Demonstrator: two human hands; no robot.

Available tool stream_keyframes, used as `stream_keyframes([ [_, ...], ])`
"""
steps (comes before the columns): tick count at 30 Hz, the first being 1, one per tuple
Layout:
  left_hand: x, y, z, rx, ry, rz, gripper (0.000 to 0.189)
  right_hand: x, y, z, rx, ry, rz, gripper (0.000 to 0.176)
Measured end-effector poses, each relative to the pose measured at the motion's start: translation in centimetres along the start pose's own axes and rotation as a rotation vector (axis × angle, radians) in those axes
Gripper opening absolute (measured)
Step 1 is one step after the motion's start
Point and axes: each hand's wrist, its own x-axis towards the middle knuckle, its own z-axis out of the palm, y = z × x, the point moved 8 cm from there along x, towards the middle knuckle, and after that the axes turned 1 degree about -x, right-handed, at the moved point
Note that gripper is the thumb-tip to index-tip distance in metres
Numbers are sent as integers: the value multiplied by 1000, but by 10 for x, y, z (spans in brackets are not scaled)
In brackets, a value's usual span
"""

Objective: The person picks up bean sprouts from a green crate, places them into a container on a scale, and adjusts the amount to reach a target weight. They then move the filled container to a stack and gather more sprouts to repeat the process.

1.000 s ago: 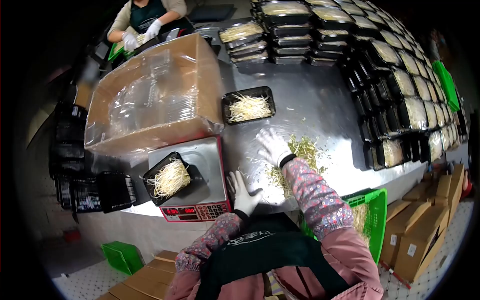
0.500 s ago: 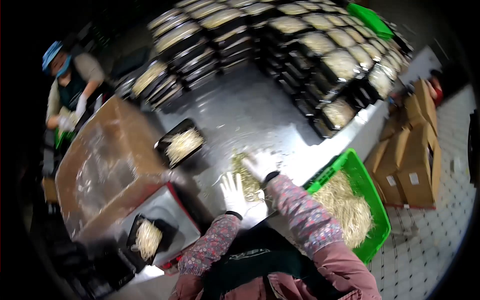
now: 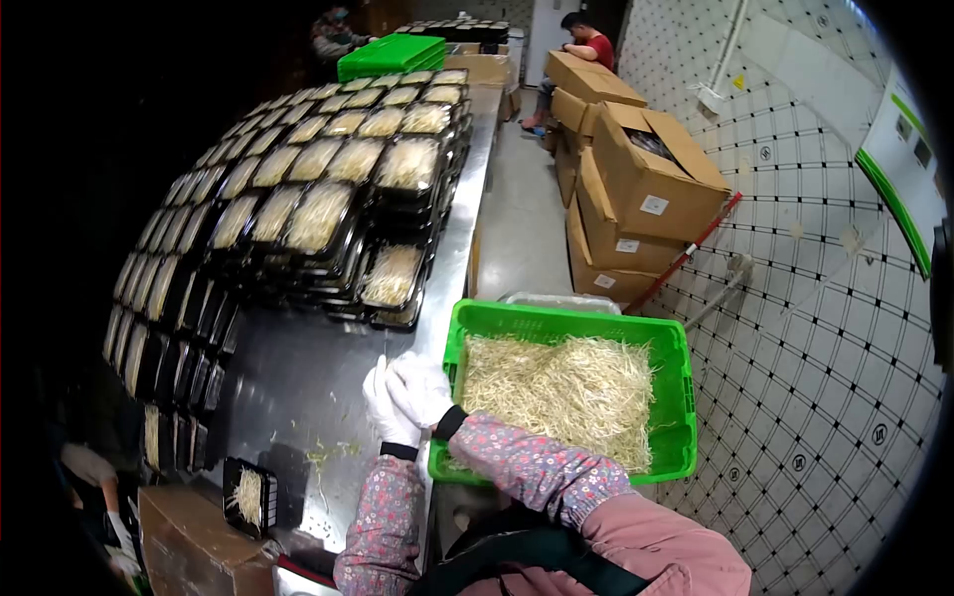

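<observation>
My left hand (image 3: 391, 405) and my right hand (image 3: 421, 386), both in white gloves, are pressed together over the steel table (image 3: 343, 407), just left of the green crate (image 3: 676, 402). Their fingers are curled in against each other; whatever lies between them is hidden. A heap of pale bean sprouts (image 3: 556, 392) fills much of the crate. On the tabletop to the left lie loose greenish scraps (image 3: 323, 454). Farther left, a black tray of sprouts (image 3: 248, 497) sits beside a cardboard box (image 3: 199, 536).
Stacks of film-covered sprout trays (image 3: 318, 214) cover the table's far and left parts, with green crates (image 3: 393, 57) behind. Cardboard cartons (image 3: 646, 199) stand in the aisle to the right. A person in red (image 3: 596, 48) is beyond them; a co-worker's gloved hand (image 3: 124, 536) shows lower left.
My view has swung right toward the crate. Both hands have left the scraps, where they lay spread on the table, and come together near the crate. Fewer scraps now show there.
</observation>
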Motion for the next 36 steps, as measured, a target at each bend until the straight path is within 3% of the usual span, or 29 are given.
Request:
stream_keyframes([
  [3,35,85,111,362,-108,409,50,49,25,-113,-80,215,-68,24],
  [7,55,126,255,256,-214,595,51,90,90,-237,-149,417,-95,22],
  [10,52,115,352,256,-322,656,57,104,176,-286,-176,492,-25,25],
  [12,39,99,399,214,-385,690,56,98,240,-294,-204,440,85,31],
  [13,29,70,421,305,-544,588,63,90,274,-291,-214,409,143,34],
  [15,-7,-16,452,669,-1006,237,87,52,379,-240,-338,-213,442,50],
  [17,-33,-72,434,883,-1207,-134,115,-15,436,-227,-319,-516,826,62],
  [18,-32,-84,424,997,-1133,-104,129,-29,448,-234,-334,-497,863,63],
  [20,-20,-50,397,754,-985,115,113,-31,439,-256,-330,-461,852,65],
  [21,-14,-40,373,544,-922,195,105,-29,437,-260,-330,-339,726,64],
  [23,-4,-8,301,364,-728,249,84,-26,431,-263,-315,-271,617,63],
  [24,3,23,257,380,-631,243,73,-27,428,-258,-313,-280,621,62],
  [25,3,16,204,340,-494,138,69,-28,418,-252,-287,-304,613,61],
  [27,-19,-40,62,392,-44,-31,68,-29,392,-245,-240,-349,600,60],
  [29,-61,-62,-76,1053,161,-99,66,-27,376,-239,-480,-388,573,63],
  [31,-113,-80,-185,1365,449,-271,65,-30,382,-232,-606,-325,482,60],
  [32,-114,-69,-200,1422,421,-516,63,-31,388,-232,-588,-269,553,59],
  [34,-118,-28,-211,1550,233,-1030,68,-34,409,-218,-743,-487,516,52],
  [35,-104,-15,-199,1586,137,-1130,80,-31,400,-225,-689,-390,568,67],
  [36,-118,-65,-214,1456,174,-870,81,-36,420,-224,-677,-360,607,70],
])
